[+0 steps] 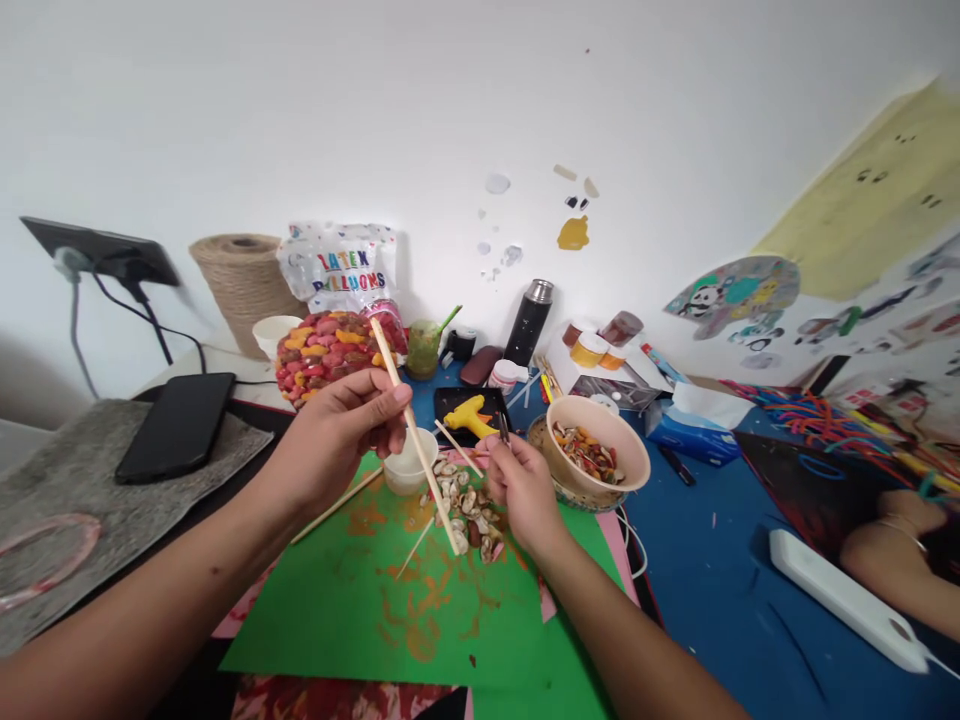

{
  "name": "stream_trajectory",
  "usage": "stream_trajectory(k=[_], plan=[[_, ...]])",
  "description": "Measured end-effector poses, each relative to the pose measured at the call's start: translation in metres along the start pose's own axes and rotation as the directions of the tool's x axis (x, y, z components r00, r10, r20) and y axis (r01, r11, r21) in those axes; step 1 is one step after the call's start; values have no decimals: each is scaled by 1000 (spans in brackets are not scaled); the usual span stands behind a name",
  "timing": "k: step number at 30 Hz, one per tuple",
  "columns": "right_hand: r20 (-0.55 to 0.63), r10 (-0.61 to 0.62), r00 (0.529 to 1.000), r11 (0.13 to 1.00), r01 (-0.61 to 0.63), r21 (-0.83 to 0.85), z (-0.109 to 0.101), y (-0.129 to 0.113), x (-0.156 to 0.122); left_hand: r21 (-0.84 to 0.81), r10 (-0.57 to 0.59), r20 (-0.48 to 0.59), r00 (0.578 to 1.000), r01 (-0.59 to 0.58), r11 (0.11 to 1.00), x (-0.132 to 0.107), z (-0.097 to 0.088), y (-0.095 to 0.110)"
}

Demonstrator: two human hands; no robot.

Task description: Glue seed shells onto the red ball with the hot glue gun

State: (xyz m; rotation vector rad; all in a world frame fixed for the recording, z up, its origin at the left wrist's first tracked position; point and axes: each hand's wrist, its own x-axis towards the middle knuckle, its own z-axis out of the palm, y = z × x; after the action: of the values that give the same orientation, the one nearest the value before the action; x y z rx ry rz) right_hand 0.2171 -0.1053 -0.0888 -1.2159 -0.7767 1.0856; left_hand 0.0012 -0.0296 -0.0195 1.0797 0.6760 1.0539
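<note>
My left hand (358,425) pinches a pale wooden chopstick (418,445), which slants down to the right over the green sheet (330,620). To its right, my right hand (525,492) is closed on a small dark metal tool (504,428) that points upward; its exact kind does not show. A thin wooden stick (459,450) reaches up to the left from beside my right fingers; whether they grip it I cannot tell. Between and below my hands lies a pile of small brown-and-white shells (472,515). Orange smears mark the sheet.
A bowl of painted pieces (637,465) stands right of my right hand. Behind are a white cup (409,465), a yellow glue gun (472,415), a black flask (529,325) and a balloon bag (341,265). A phone (176,425) lies left. Another person's arm (889,555) rests at right.
</note>
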Motion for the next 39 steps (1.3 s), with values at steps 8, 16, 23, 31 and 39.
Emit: stream_trajectory(k=[8,16,23,31,39], plan=[[-103,55,993,999,-55,4,-22,6,-2,-23,-65,-16,998,65,998,6,-7,-3],[-192,77,978,997,-75,16,-57,0,-10,-20,-112,5,994,112,993,7,-9,-9],[-323,55,945,998,-48,31,-95,-8,-17,-8,-139,-17,990,139,990,9,-9,-9],[-363,109,926,993,-114,7,-112,-11,-39,40,-145,0,989,145,989,11,-12,-8],[93,177,980,955,-148,-258,-55,-33,-51,220,-205,189,960,162,962,-4,4,-7]])
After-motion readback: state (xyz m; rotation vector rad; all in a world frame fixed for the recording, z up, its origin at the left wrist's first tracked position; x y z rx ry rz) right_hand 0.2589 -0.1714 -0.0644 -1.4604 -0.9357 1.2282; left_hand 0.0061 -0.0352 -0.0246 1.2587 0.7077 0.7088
